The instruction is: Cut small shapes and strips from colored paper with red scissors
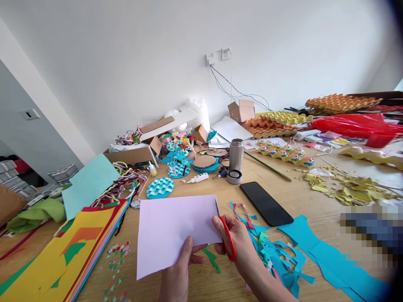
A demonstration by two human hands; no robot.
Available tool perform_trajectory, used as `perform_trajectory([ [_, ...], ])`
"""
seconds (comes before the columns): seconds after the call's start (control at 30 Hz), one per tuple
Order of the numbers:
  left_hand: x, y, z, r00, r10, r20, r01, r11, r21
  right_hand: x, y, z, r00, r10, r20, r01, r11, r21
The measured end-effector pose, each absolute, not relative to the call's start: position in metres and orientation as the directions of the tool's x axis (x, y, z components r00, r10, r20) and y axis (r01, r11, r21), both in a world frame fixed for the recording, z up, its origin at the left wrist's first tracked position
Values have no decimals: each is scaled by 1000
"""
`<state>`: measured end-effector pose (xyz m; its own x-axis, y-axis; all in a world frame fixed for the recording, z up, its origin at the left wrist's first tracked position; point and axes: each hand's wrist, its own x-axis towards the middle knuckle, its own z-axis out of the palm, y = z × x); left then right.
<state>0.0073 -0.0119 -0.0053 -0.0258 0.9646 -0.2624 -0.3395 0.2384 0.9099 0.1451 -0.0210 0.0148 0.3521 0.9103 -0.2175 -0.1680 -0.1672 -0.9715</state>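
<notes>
Single view from a camera on the wearer's head, facing forward and tilted down over a table [217, 188]. The left hand [181, 265] and right hand [242, 240] are nearest, at the bottom edge near the centre, seen from above and behind. A sheet [173, 230] is close ahead of the lens, just below mid-frame. Beyond it, the view reaches across the table to a pale wall [151, 50], which fills the upper part. Darkness rounds off the corners at the right.
</notes>
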Motion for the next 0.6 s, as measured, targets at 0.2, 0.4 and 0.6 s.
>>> perform_trajectory([
  [0.2,8,-13,-2,-22,961,-275,-367,248,897,146,-21,15,364,905,-223,-128,-188,-974],
  [0.4,9,-13,-3,-26,965,-261,-358,235,904,146,-21,16,373,900,-224,-140,-184,-973],
  [0.6,8,-13,-3,-16,965,-261,-346,240,907,145,-21,14,365,907,-212,-147,-169,-975],
])
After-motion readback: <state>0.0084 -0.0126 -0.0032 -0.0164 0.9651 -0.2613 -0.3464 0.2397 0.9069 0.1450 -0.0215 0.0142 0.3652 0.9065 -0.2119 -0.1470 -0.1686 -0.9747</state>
